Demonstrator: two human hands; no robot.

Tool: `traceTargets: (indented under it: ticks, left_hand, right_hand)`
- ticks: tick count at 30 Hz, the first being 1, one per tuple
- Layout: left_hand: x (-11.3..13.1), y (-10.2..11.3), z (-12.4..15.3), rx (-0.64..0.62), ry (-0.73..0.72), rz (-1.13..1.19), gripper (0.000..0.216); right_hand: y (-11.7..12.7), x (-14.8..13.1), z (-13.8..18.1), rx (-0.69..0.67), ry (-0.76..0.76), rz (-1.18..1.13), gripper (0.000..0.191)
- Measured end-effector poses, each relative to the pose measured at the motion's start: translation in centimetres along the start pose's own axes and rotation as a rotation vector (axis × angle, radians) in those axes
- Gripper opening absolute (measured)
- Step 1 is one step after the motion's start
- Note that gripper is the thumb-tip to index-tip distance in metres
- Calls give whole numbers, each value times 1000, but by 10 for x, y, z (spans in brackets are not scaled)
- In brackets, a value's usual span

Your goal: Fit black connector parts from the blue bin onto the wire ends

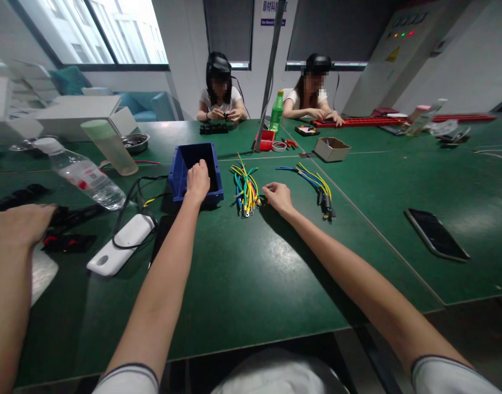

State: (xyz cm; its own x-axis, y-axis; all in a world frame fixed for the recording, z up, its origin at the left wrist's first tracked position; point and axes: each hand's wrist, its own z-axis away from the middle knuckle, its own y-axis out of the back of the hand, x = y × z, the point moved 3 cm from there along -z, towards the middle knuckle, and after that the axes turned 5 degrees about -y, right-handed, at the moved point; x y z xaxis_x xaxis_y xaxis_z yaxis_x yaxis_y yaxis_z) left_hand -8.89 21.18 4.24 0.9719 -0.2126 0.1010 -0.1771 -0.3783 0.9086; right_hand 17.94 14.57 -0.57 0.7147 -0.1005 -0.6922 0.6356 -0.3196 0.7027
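Note:
My left hand (pixel 198 180) reaches into the blue plastic bin (pixel 195 198), its fingers curled together; anything in them is hidden. At the right edge of a bundle of wires (pixel 246 189), my right hand (pixel 279 198) has thumb and fingers pinched together, with something small and dark at their tips that I cannot make out. Those wires are yellow, green, blue and red, with metal ring terminals at the near end. Farther right lies a second bunch of blue and yellow wires (pixel 316 183), black sleeves on their near ends.
Left of the bin are a white power bank (pixel 122 245) with a black cable, a water bottle (pixel 84 172) and another person's hand (pixel 21 223). A phone (pixel 435 234) lies at right. Beyond stand a small cardboard box (pixel 332 149) and a green bottle (pixel 276 114). Two people work opposite.

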Motion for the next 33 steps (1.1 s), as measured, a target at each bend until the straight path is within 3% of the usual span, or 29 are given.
traceTargets:
  ticks: [4, 8, 22, 26, 33]
  left_hand:
    - [2, 1, 0, 10, 11, -11, 42]
    - [1, -1, 1, -2, 44, -32, 39]
    - [-3, -8, -1, -38, 100, -122, 30]
    - [-4, -7, -1, -12, 121, -144, 31]
    - [-3, -6, -1, -39, 133, -141, 30]
  right_hand:
    - [-22, -11, -9, -58, -87, -20, 32]
    - [-31, -17, -12, -30, -38, 149, 38]
    - [-25, -11, -20, -242, -53, 77, 26]
    - [-26, -7, -17, -181, -57, 51, 22]
    - [-23, 0, -16, 43, -28, -136, 19]
